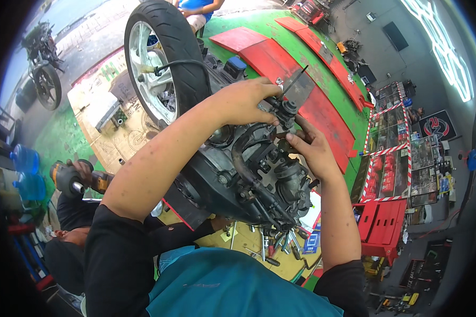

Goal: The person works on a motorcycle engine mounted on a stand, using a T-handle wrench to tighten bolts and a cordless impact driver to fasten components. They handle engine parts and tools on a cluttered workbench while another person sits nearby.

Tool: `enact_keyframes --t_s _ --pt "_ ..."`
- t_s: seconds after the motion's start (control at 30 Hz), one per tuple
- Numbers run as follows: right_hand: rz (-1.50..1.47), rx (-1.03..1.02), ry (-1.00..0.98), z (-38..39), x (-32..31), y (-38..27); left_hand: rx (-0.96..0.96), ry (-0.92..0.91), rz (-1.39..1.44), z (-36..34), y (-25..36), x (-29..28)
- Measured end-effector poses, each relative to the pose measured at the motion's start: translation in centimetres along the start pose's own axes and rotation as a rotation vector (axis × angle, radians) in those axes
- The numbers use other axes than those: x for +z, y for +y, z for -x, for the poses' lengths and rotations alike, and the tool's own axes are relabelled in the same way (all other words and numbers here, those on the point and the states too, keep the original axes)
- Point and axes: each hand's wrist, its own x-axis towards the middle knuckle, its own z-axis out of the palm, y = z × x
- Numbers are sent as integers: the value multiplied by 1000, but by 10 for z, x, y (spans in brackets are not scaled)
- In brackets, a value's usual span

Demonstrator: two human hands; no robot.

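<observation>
A scooter engine block [232, 174] with its rear wheel [166, 58] attached lies in front of me. My left hand [246, 100] reaches across the top of it, and its fingertips pinch a small black cylindrical part [288, 108] at the engine's upper end. A thin dark rod [297, 78] sticks up beside a grey plate just above that part. My right hand [313, 149] comes in from the right, with its fingers curled on a dark engine piece [285, 136] right under the black part. A curved black hose [243, 153] runs below both hands.
A co-worker crouches at lower left with an orange-and-black power driver [71, 179] in hand. Several hand tools [277, 245] lie under the engine on cardboard [116, 132]. Red body panels [280, 58] lie on the green floor. A red tool cart [383, 227] stands at right and a motorbike [42, 58] at far left.
</observation>
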Motion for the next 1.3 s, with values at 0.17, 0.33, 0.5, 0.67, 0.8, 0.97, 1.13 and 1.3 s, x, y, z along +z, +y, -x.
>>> enact_keyframes --t_s 0.17,0.33,0.5,0.67,0.8,0.97,1.13,1.3 --pt "167 11 -20 5 -5 -4 -138 -256 277 1 -6 -8" --pt "144 65 24 10 -8 -8 -122 -231 262 1 -3 -2" --pt "134 104 86 13 -4 -9 -103 -178 181 5 -1 2" --pt "163 93 78 16 -8 -5 -133 -217 169 7 -3 9" --pt "120 37 59 18 -11 1 -171 -212 218 5 0 4" --pt "79 71 82 20 -3 -9 -176 -203 226 6 1 2" --pt "94 39 69 28 -8 1 -58 -79 189 10 -5 11" --pt "149 -29 94 55 -18 12 -210 -52 254 10 4 5"
